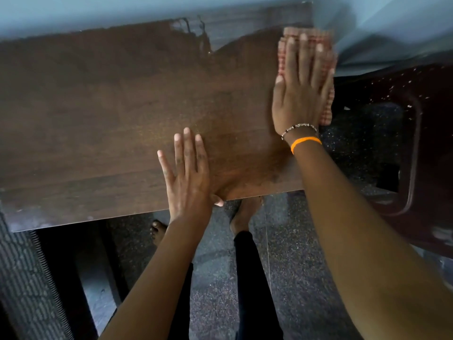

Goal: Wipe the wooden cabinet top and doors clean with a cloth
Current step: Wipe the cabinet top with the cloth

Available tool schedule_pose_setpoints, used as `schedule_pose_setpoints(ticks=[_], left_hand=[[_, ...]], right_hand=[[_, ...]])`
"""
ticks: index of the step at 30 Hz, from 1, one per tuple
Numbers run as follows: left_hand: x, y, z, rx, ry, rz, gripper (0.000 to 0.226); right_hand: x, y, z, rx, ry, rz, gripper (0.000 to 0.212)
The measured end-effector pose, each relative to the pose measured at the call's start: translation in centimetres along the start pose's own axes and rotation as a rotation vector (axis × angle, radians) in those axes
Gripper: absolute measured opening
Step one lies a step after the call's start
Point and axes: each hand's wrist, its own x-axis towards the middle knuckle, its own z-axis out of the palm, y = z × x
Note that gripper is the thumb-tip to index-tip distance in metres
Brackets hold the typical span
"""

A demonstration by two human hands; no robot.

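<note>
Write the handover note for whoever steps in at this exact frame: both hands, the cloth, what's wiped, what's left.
Right hand: flat, fingers spread, pressing the checked cloth onto the cabinet top at its far right end.
Left hand: empty, palm flat near the front edge, thumb hooked over it, bracing.
Done: cannot say for certain; a wet-looking dark area covers most of the top, with a paler grey patch at the back right.
Left: that back strip and dusty front edge; the doors are out of view.

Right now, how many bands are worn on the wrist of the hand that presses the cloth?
2, both on the right hand's wrist: a beaded bracelet nearer the hand, and an orange band just behind it. The left hand's wrist shows none.
</note>
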Motion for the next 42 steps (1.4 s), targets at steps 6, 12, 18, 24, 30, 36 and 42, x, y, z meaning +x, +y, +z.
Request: schedule_pose_setpoints(ticks=[6, 12, 18, 24, 30, 36, 42], left_hand=[[0.1, 0.1, 0.2, -0.001, 0.036, -0.059, 0.140], [0.1, 0.0, 0.8, -0.009, 0.005, -0.129, 0.150], [0.3, 0.0, 0.7, -0.007, -0.009, -0.124, 0.152], [-0.9, 2.6, -0.2, -0.014, 0.065, 0.016, 0.125], [-0.1, 4.1, -0.1, 0.032, 0.083, 0.020, 0.114], [-0.6, 4.6, -0.1, 0.107, 0.042, -0.011, 0.134], [-0.7, 5.0, 0.1, 0.058, 0.045, -0.052, 0.136]], right_hand=[[-5.5, -1.0, 0.8, -0.006, -0.029, 0.051, 0.062], [-4.1, -8.4, 1.1, 0.057, -0.118, -0.538, 0.058], [2.2, -15.6, 1.3, -0.043, -0.105, -0.779, 0.054], [4.2, -12.1, 0.9, 0.008, -0.032, -0.510, 0.056], [6.1, -2.8, -0.2, -0.015, -0.003, -0.261, 0.055], [5.9, -0.4, -0.8, 0.047, -0.016, -0.117, 0.056], [-1.7, 2.2, -0.1, 0.070, -0.052, -0.074, 0.057]])
